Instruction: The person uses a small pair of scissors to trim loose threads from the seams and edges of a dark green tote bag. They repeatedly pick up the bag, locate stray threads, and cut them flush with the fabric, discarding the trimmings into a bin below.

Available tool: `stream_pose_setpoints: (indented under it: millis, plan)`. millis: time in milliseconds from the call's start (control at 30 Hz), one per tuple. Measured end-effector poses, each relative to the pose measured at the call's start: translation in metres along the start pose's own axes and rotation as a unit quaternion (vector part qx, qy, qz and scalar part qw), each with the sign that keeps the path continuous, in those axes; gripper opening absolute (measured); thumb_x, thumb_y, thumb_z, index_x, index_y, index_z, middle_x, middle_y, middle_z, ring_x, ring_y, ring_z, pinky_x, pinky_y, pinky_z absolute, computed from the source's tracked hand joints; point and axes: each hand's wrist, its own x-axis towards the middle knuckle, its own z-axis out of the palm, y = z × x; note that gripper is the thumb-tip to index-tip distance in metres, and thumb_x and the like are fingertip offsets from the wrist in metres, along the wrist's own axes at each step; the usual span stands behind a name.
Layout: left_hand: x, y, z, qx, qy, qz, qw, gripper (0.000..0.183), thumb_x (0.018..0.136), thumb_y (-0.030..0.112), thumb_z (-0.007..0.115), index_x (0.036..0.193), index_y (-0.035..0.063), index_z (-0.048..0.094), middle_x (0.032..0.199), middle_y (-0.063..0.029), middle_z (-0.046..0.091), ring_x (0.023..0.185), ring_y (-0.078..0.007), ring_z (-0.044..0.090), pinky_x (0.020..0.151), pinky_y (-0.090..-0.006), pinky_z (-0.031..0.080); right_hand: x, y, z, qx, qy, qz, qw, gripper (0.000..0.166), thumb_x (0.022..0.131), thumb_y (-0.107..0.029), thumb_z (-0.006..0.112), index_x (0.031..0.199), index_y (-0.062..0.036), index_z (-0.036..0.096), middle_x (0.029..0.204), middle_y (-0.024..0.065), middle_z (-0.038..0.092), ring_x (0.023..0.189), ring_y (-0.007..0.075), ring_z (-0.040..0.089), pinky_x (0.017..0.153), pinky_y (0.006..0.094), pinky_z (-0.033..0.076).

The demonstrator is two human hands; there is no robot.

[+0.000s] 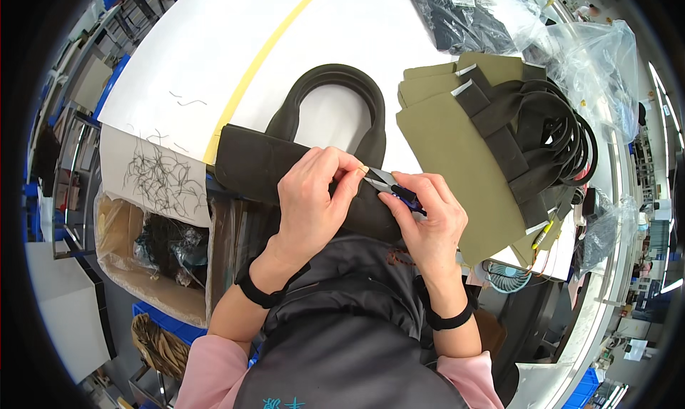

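A black bag piece with a thick looped handle lies before me, its lower part at the table's front edge by my apron. Above it my left hand has thumb and forefinger pinched together; whatever is between them is too small to make out. My right hand grips thread snips with dark blue handles. Their metal blades are slightly apart and point left, with the tips right beside my left fingertips, near the foot of the handle.
To the right, olive-green panels with black looped handles are stacked, a yellow-green pen near them. Thread scraps litter the left corner, above a lined waste box. Plastic bags lie at back right; a small fan sits below.
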Motion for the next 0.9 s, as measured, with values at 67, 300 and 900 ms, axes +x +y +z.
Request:
stream_pose_setpoints:
  millis: [67,300,900]
  plan:
    - [0.0,0.0,0.0,0.005,0.0,0.001,1.0,0.004,0.089,-0.003,0.066,0.089,0.0006,0.064,0.082,-0.0068,0.065,0.066,-0.0126,0.06,0.059,-0.0259,0.047,0.0,0.001,0.0,0.002,0.002,-0.001,1.0,0.025,0.072,-0.016,0.085,0.091,-0.0089,0.071,0.083,0.0018,0.068,0.071,0.0191,0.065,0.063,0.0309,0.05]
    - [0.0,0.001,0.003,0.007,0.023,0.004,1.0,0.01,0.085,0.005,0.072,0.083,0.0056,0.061,0.072,-0.0017,0.063,0.065,-0.0177,0.06,0.058,-0.0318,0.047,-0.001,0.001,0.002,-0.008,0.011,-0.006,1.0,0.024,0.072,-0.015,0.085,0.091,-0.0097,0.071,0.083,0.001,0.067,0.07,0.0183,0.065,0.062,0.0308,0.049]
    - [-0.019,0.007,-0.018,-0.018,-0.046,0.004,0.999,0.019,0.078,-0.005,0.075,0.094,0.0046,0.07,0.081,-0.0041,0.066,0.066,-0.011,0.059,0.057,-0.0231,0.046,-0.015,-0.002,-0.003,0.083,-0.116,0.072,0.987,0.019,0.075,-0.004,0.079,0.088,-0.0065,0.066,0.08,0.0051,0.061,0.064,0.0194,0.063,0.056,0.0316,0.048]
